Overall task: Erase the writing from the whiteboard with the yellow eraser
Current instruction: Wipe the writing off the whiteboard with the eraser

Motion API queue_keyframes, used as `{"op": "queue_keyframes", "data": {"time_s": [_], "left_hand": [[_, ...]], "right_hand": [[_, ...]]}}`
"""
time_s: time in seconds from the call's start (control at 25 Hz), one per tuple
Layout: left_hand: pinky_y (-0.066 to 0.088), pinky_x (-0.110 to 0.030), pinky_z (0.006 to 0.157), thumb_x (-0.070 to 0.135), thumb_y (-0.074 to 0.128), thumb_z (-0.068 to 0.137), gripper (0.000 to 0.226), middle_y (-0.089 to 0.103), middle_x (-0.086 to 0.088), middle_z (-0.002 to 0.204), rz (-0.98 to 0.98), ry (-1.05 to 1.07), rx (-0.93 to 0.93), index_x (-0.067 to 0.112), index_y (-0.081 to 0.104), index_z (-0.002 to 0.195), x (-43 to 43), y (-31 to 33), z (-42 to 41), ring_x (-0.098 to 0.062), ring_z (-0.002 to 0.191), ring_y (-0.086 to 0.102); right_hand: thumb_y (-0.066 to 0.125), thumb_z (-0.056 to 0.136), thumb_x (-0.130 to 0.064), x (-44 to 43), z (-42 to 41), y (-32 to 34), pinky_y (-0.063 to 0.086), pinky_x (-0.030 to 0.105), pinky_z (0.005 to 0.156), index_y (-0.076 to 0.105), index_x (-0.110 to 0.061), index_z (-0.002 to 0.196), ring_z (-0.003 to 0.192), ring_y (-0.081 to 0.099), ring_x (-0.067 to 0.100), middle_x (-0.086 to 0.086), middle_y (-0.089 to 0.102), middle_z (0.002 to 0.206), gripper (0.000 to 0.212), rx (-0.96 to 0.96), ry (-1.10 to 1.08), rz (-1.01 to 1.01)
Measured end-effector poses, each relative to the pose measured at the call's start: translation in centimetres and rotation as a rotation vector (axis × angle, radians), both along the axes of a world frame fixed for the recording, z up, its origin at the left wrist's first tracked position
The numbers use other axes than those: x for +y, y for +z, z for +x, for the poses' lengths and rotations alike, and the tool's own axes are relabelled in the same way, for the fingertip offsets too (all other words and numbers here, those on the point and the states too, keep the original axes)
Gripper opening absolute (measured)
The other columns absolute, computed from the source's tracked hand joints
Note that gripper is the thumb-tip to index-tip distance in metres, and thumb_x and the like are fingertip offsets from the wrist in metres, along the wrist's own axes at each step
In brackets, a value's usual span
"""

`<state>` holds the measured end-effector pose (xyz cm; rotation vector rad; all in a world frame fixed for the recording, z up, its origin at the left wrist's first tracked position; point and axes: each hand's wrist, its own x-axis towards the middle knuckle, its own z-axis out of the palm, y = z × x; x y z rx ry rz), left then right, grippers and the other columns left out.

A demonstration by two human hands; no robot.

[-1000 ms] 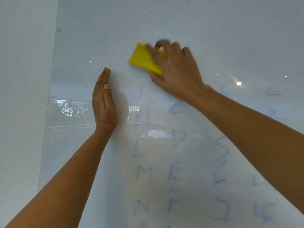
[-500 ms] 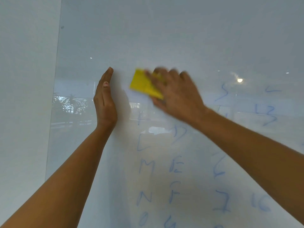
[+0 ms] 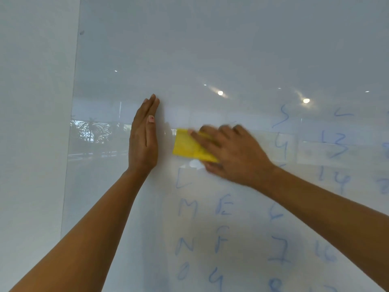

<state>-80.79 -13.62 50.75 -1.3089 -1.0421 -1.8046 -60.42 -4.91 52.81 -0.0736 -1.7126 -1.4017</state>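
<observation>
Head view of a glossy whiteboard (image 3: 231, 49) mounted on a pale wall (image 3: 31, 123), with both bare forearms reaching up to it. The right hand (image 3: 233, 152), blurred by motion, presses the yellow eraser (image 3: 189, 147) flat against the board, fingers spread over the eraser's right part and the thumb below it, so that the hand is clamped on the eraser between palm and board; the eraser's left part shows free of the fingers. The eraser lies near the middle of the view, just right of the left hand (image 3: 144, 138) and apart from it. The left hand rests against the board with its fingers straight, pressed together and pointing up, thumb side toward the eraser, gripping nothing. Blue writing (image 3: 187, 209) stands below and to the right of the eraser: a column reading L, M, N, 0 directly beneath it, a second column with E, F and 4, and further right columns of numerals such as 5, 4, 6, 7 and 13, 14, 16, several faint or smeared. The board area above both hands carries no legible marks, only reflected ceiling lights (image 3: 220, 93) and, at the left, reflected foliage (image 3: 92, 131). A small dark fixing (image 3: 81, 32) sits at the board's upper left edge
</observation>
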Motion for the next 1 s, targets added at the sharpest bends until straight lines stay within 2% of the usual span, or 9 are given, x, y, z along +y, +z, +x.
{"op": "queue_keyframes", "data": {"time_s": [0.12,0.2,0.4,0.52,0.72,0.8,0.88,0.96,1.0], "left_hand": [[0.021,-0.032,0.12,0.016,0.021,0.1,0.046,0.037,-0.002,0.151,-0.009,0.006,-0.005,0.007,0.043,0.14,0.2,-0.2,0.3,-0.012,0.143,0.026],[0.02,-0.029,0.12,0.017,0.021,0.1,0.046,0.037,-0.001,0.151,-0.003,-0.027,-0.036,0.008,0.043,0.14,0.3,-0.2,0.5,-0.009,0.142,0.026],[0.024,-0.024,0.118,0.018,0.023,0.1,0.046,0.04,0.003,0.147,-0.009,-0.078,-0.025,0.008,0.045,0.138,-0.6,-0.6,0.3,-0.006,0.14,0.03],[0.021,-0.026,0.119,0.016,0.024,0.1,0.045,0.037,0.002,0.15,-0.088,0.02,0.038,0.01,0.043,0.14,-1.0,-1.3,0.5,-0.007,0.142,0.026],[0.012,-0.013,0.117,0.018,0.024,0.1,0.046,0.032,0.0,0.154,-0.133,0.179,0.081,0.011,0.039,0.143,-0.6,-1.4,1.5,-0.008,0.144,0.02],[0.011,-0.012,0.116,0.015,0.024,0.1,0.045,0.031,-0.002,0.154,-0.116,0.198,0.078,0.009,0.039,0.142,-0.2,-1.3,2.1,-0.009,0.144,0.019],[0.011,-0.012,0.116,0.014,0.025,0.1,0.045,0.032,-0.003,0.153,-0.112,0.204,0.1,0.008,0.039,0.142,0.1,-1.1,2.7,-0.011,0.144,0.02],[0.012,-0.014,0.117,0.015,0.025,0.1,0.045,0.031,-0.003,0.153,-0.121,0.207,0.132,0.008,0.038,0.143,0.4,-0.8,3.3,-0.012,0.144,0.021],[0.012,-0.014,0.117,0.016,0.025,0.1,0.045,0.031,-0.003,0.153,-0.127,0.215,0.149,0.008,0.038,0.143,0.6,-0.5,3.7,-0.011,0.144,0.02]], "right_hand": [[0.059,0.083,-0.039,-0.8,-1.1,3.3,0.042,0.035,0.066,0.047,-0.014,0.136,0.083,0.056,0.031,0.011,0.059,0.121,0.06,0.375,0.043,-0.206],[0.056,0.084,-0.041,-1.7,-3.0,2.4,0.042,0.036,0.07,0.043,-0.015,0.139,0.087,0.055,0.029,0.008,0.057,0.126,0.062,0.459,0.026,-0.26],[0.052,0.085,-0.045,-1.6,-2.5,-5.8,0.044,0.03,0.067,0.045,-0.017,0.139,0.082,0.057,0.022,0.001,0.06,0.125,0.061,0.034,-0.021,0.0],[0.054,0.08,-0.045,-0.2,0.1,-4.0,0.045,0.029,0.065,0.05,-0.017,0.134,0.08,0.06,0.024,0.004,0.062,0.123,0.061,-0.011,-0.035,0.039],[0.05,0.087,-0.039,0.3,2.5,5.5,0.041,0.042,0.073,0.038,-0.013,0.141,0.095,0.052,0.037,0.019,0.051,0.129,0.061,0.621,0.061,-0.433],[0.059,0.084,-0.037,0.0,1.5,3.0,0.043,0.039,0.072,0.041,-0.011,0.139,0.091,0.054,0.036,0.019,0.053,0.127,0.064,0.492,0.09,-0.37],[0.065,0.079,-0.038,-0.1,1.7,-2.7,0.046,0.034,0.068,0.047,-0.011,0.136,0.082,0.059,0.033,0.015,0.06,0.122,0.066,0.143,0.067,-0.187],[0.059,0.08,-0.041,0.7,4.2,-6.3,0.048,0.032,0.065,0.048,-0.014,0.136,0.079,0.06,0.029,0.01,0.063,0.12,0.063,-0.073,-0.012,-0.09],[0.054,0.08,-0.041,1.5,5.7,-5.9,0.048,0.032,0.064,0.047,-0.015,0.135,0.078,0.061,0.029,0.01,0.063,0.119,0.061,-0.069,-0.011,-0.093]]}}
